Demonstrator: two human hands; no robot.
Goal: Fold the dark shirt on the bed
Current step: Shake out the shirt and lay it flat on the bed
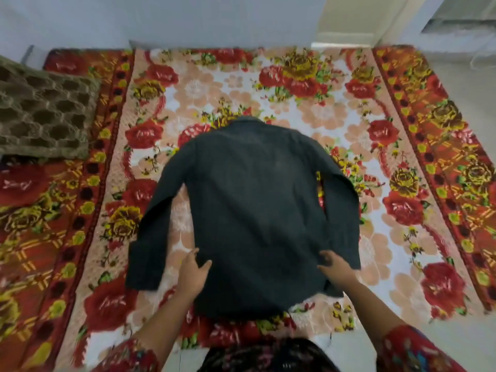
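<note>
Floral red-and-cream bedding is spread over the bed, and a brown honeycomb-patterned cushion is seen at its far left. The dark shirt is laid flat in the middle, back upward, collar pointing away, with both sleeves trailing down beside the body. The left hand is placed on the shirt's lower left edge, thumb spread from nearly straight fingers. The right hand is set at the lower right edge, fingers bent onto the cloth; whether cloth is pinched cannot be told.
</note>
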